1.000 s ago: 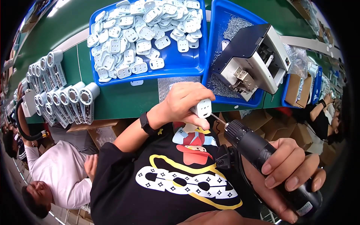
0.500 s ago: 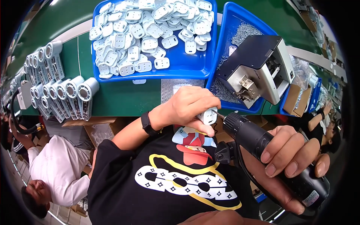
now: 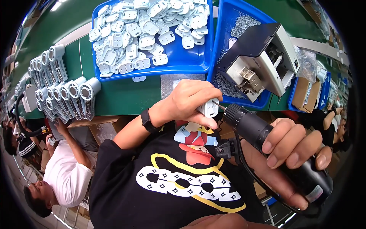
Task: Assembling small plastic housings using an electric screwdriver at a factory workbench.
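My left hand is closed around a small white plastic part in front of my chest. The part's end face, marked with a few holes, points to the right; the rest lies hidden under my fingers. From the right, my right hand grips a black electric screwdriver by its body. The screwdriver's thin bit reaches the upper part of the white end face. Whether a screw sits at the bit's tip is too small to tell.
A blue tray of white plates stands ahead. Right of it, a blue bin holds loose screws and a screw-feeding machine. Several white fan-like units stand at left. A person in a white shirt works at the lower left.
The bench things have shifted slightly in the view. My hands, the white part and the screwdriver have moved a little left and up together, with both grips kept.
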Action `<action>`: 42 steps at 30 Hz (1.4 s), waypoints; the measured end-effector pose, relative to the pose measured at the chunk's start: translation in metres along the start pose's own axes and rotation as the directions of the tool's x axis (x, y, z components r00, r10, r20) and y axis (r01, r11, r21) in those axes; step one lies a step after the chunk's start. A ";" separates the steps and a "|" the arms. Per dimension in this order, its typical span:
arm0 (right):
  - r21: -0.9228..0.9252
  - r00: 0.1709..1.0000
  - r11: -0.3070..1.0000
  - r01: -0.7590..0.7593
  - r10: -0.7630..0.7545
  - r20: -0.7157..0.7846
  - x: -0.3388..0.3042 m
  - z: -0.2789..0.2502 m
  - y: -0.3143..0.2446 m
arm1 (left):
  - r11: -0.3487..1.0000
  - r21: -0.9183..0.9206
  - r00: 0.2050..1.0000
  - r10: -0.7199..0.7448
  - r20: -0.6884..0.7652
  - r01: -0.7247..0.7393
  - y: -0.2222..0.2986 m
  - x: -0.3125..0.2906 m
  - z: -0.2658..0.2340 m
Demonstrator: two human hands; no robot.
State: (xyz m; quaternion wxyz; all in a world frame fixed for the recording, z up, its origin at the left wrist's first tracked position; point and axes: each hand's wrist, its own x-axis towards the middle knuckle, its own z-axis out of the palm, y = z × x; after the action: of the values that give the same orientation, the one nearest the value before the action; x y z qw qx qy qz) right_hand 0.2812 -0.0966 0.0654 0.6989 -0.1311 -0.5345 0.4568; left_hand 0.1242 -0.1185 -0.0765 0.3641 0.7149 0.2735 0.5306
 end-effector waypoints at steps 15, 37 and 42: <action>-0.169 0.881 0.974 -0.148 0.052 -0.470 -0.132 -0.078 0.020 | 0.462 0.887 0.855 -0.462 0.237 0.004 -0.040 0.194 -0.162; -0.687 0.705 0.614 0.388 -0.678 -0.209 -0.019 -0.082 -0.062 | 0.577 0.817 0.999 -0.014 0.028 -0.015 -0.019 0.113 -0.169; -0.472 0.970 0.882 0.010 -0.123 -0.210 -0.100 -0.059 -0.014 | 0.605 0.651 0.877 -0.189 -0.443 0.459 0.065 -0.006 -0.154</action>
State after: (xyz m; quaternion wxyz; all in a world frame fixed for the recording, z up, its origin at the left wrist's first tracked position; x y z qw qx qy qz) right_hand 0.3379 -0.1641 -0.0105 0.7200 -0.3298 -0.5468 0.2716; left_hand -0.0250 -0.1254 -0.0002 0.0832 0.6376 0.6478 0.4085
